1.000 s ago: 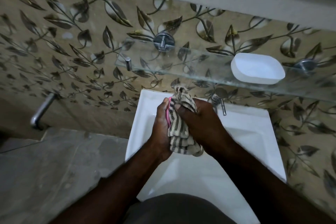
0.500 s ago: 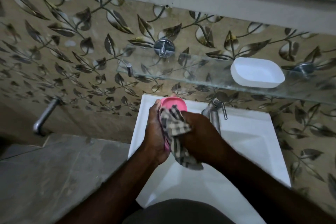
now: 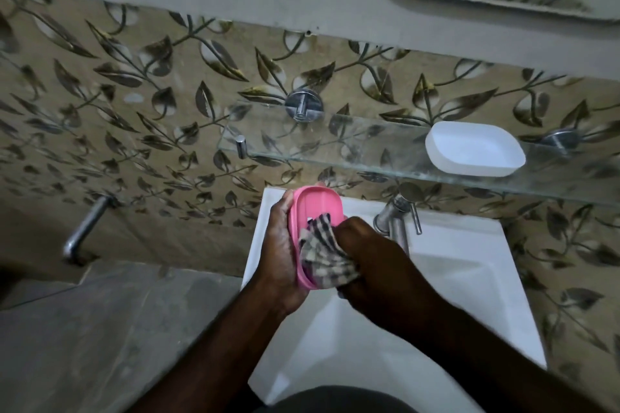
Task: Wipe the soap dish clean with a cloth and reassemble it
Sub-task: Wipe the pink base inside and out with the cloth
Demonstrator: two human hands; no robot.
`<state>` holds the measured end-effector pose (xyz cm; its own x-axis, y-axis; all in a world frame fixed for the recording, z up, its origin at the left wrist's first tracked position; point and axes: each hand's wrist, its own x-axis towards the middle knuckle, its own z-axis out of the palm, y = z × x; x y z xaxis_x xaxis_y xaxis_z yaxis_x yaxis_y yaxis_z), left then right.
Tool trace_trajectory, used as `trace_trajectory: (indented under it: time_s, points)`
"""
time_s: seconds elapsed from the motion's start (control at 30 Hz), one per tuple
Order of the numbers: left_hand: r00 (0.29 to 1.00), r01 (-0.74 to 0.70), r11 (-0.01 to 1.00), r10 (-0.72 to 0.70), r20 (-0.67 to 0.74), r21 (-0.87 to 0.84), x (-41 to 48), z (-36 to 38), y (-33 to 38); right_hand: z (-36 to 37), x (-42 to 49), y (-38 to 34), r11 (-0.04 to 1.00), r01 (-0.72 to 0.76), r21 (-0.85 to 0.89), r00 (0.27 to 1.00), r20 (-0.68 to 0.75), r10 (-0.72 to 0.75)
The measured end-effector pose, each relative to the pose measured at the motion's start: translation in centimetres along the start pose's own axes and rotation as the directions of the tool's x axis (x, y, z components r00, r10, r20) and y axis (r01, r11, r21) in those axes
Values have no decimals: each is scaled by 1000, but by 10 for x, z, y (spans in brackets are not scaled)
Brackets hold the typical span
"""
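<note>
My left hand (image 3: 280,245) grips a pink oval soap dish part (image 3: 317,206) by its left edge, holding it tilted above the white sink (image 3: 469,278). My right hand (image 3: 365,255) is bunched around a checked cloth (image 3: 322,253) and presses it against the lower half of the pink part's ridged face. The upper half of the pink part is uncovered. The white soap dish part (image 3: 474,152) lies open side up on the glass shelf (image 3: 335,141), to the upper right of both hands.
A chrome tap (image 3: 397,218) stands at the back of the sink, just right of my right hand. A metal pipe (image 3: 85,228) juts from the leaf-patterned wall at left. A mirror edge (image 3: 469,0) shows at the top right. Grey floor lies at the lower left.
The cloth has slid down the pink part, uncovering its upper half, which was wholly hidden a second ago. The view has tilted slightly upward.
</note>
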<state>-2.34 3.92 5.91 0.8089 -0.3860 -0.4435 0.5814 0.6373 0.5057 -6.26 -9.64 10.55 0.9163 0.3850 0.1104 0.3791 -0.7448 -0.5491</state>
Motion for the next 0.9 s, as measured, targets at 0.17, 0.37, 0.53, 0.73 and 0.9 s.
trace_trajectory:
  time_s: [0.17, 0.37, 0.53, 0.73, 0.9]
  points:
    - [1000, 22, 1000, -22, 8, -8, 0, 0, -7, -4, 5, 8, 996, -2, -93, 998, -63, -4]
    - [999, 39, 998, -40, -19, -54, 1, 0, 2, 4, 1, -2, 992, -18, -123, 995, -101, 6]
    - [995, 73, 991, -79, -52, -111, -2, -11, -6, -8, -10, 5, 999, -38, 37, 965, 260, 27]
    - [997, 70, 995, -67, 47, -67, -3, 5, -12, -16, 11, 11, 973, -219, 73, 950, -213, 230]
    - [992, 121, 990, -118, 52, -70, 6, 4, -2, 3, 5, -7, 995, -49, 92, 999, 7, 48]
